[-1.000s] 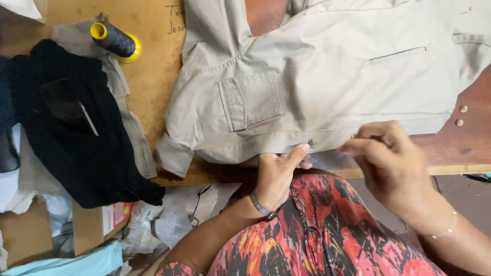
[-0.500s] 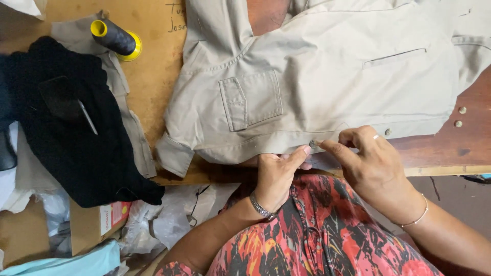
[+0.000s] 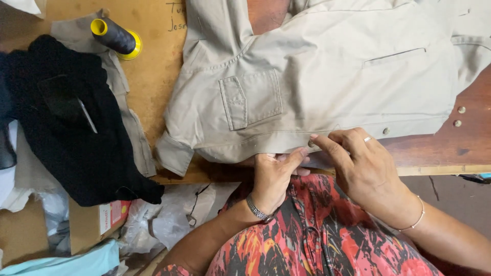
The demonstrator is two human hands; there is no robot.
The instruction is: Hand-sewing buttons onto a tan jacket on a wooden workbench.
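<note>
The right hand (image 3: 365,168), earlier lifted off near the table's near edge, now sits further left, fingertips pressed on the beige shirt's (image 3: 327,87) hem right beside the left hand (image 3: 273,174).

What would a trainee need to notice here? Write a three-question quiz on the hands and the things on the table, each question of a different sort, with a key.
1. True or false: the spool of dark thread on the yellow core lies on the beige garment.
2. Which part of the garment do the left hand and right hand work at?
A. the collar
B. the near edge at the table's front
C. the far edge
3. Fill in: left of the garment lies a heap of ___ cloth.

Key
1. False: it lies apart, on the wooden table.
2. B
3. black
</note>
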